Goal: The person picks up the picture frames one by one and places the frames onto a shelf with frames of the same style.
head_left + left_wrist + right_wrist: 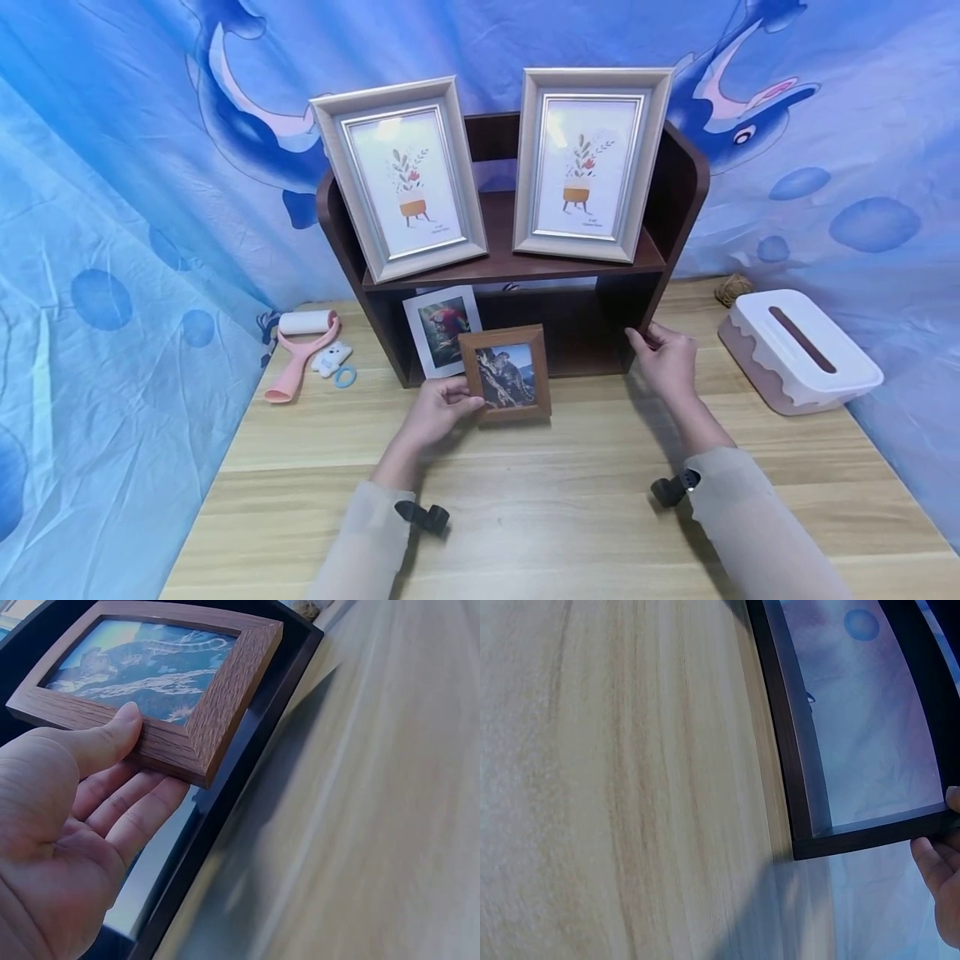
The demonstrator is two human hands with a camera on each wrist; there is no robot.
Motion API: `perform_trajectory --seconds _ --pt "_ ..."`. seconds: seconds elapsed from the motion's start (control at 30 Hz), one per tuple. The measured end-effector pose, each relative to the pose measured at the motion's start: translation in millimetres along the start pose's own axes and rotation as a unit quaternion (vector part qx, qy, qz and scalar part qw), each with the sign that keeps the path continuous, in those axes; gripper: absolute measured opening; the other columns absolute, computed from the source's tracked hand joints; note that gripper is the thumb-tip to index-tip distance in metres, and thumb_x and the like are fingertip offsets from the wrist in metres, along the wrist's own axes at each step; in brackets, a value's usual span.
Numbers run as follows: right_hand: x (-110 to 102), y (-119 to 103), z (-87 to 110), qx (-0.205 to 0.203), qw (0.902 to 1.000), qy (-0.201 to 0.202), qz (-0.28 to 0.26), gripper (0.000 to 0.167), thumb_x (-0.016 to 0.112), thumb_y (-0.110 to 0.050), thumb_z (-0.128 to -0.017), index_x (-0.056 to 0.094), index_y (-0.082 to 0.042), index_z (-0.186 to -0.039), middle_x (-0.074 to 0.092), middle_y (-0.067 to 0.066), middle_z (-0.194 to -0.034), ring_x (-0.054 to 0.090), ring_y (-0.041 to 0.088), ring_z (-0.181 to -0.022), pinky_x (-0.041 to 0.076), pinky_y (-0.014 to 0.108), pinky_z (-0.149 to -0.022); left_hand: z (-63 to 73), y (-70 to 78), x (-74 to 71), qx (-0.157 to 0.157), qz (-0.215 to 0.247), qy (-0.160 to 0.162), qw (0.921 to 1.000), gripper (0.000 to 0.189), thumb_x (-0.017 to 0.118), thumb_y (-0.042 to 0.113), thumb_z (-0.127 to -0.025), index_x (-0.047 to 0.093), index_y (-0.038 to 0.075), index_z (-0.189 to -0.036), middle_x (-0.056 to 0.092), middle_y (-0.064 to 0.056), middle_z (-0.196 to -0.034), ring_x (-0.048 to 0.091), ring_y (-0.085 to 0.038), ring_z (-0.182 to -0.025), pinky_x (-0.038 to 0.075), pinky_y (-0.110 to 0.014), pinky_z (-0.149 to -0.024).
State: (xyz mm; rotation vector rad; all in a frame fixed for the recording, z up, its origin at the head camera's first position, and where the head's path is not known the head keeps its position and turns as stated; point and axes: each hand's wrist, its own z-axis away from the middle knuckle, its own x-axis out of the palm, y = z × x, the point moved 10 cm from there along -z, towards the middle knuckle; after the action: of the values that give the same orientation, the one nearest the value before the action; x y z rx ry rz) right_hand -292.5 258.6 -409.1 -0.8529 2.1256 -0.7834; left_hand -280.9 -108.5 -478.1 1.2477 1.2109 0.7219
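My left hand (441, 410) pinches a small brown wooden picture frame (225, 712) by its lower left corner, thumb on the front and fingers behind. Its picture shows a spotted cat on a tree, and it is held in front of the lower shelf. At the other side, my right hand (666, 360) grips the front edge of the right side panel of the dark brown shelf (870, 841) between thumb and fingers. A white-bordered parrot picture (444, 332) leans inside the lower shelf at the left, partly behind the wooden frame.
Two large silver-beige frames (472, 221) (628, 250) with plant pictures stand on the upper shelf. Left on the table are a pink lint roller (298, 358), a white bear-shaped item (330, 358) and a blue ring (345, 377). A tissue box (795, 350) and twine ball (732, 289) are right.
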Motion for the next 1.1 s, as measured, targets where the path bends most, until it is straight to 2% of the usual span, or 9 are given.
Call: perform_trajectory --seconds 0.2,0.4,0.63,0.8,0.9,1.1 --pt "-1 -1 -0.3 -0.01 0.9999 -0.003 0.011 0.01 0.076 -0.003 -0.09 0.078 0.006 -0.093 0.074 0.023 -0.086 0.05 -0.028 -0.075 0.042 -0.004 -0.064 -15.2 7.8 9.3 0.002 -0.006 -0.001 1.0 0.023 0.076 0.001 -0.089 0.072 -0.007 -0.11 0.075 -0.019 -0.098 0.075 -0.028 -0.091 0.062 -0.029 -0.079" --pt "-2 -5 -0.3 -0.025 0.9995 0.004 0.017 0.008 0.076 -0.003 -0.089 0.078 0.005 -0.089 0.074 0.022 -0.083 0.05 -0.025 -0.075 0.042 -0.004 -0.064 -32.2 18.0 19.4 0.016 -0.028 -0.003 0.9995 0.012 0.075 0.003 -0.089 0.073 -0.004 -0.099 0.073 -0.014 -0.091 0.074 -0.024 -0.086 0.062 -0.03 -0.078" --pt "0 -2 0.1 -0.021 0.9997 0.002 0.014 0.008 0.076 -0.001 -0.089 0.077 0.006 -0.089 0.074 0.022 -0.083 0.049 -0.028 -0.073 0.041 -0.004 -0.063 -47.6 18.4 31.2 0.006 -0.052 0.002 0.9986 0.039 0.074 0.006 -0.091 0.063 -0.012 -0.124 0.071 -0.026 -0.111 0.072 -0.035 -0.101 0.06 -0.035 -0.089" --pt "2 0 0.2 -0.017 0.9997 -0.001 0.015 0.008 0.076 -0.003 -0.089 0.078 0.005 -0.09 0.074 0.021 -0.084 0.05 -0.027 -0.074 0.041 -0.004 -0.062 -57.3 21.0 37.1 0.014 -0.074 -0.001 0.9972 0.032 0.073 0.006 -0.092 0.066 -0.011 -0.118 0.071 -0.025 -0.109 0.072 -0.035 -0.101 0.06 -0.038 -0.09" --pt "2 0 0.5 -0.015 0.9997 -0.003 0.019 0.008 0.076 -0.004 -0.09 0.078 0.004 -0.09 0.075 0.02 -0.084 0.056 -0.018 -0.075 0.041 -0.003 -0.063 -63.7 20.7 39.6 0.013 -0.093 0.0 0.9956 0.031 0.073 0.008 -0.092 0.067 -0.009 -0.118 0.072 -0.024 -0.109 0.072 -0.033 -0.101 0.06 -0.038 -0.09" --pt "2 0 0.9 -0.015 0.9994 -0.001 0.031 0.009 0.076 -0.004 -0.09 0.078 0.004 -0.092 0.075 0.02 -0.085 0.072 0.021 -0.077 0.041 -0.003 -0.063 -78.2 22.7 49.9 0.007 -0.112 -0.01 0.9937 0.041 0.071 0.011 -0.095 0.062 -0.01 -0.128 0.069 -0.025 -0.117 0.07 -0.034 -0.106 0.059 -0.039 -0.093"
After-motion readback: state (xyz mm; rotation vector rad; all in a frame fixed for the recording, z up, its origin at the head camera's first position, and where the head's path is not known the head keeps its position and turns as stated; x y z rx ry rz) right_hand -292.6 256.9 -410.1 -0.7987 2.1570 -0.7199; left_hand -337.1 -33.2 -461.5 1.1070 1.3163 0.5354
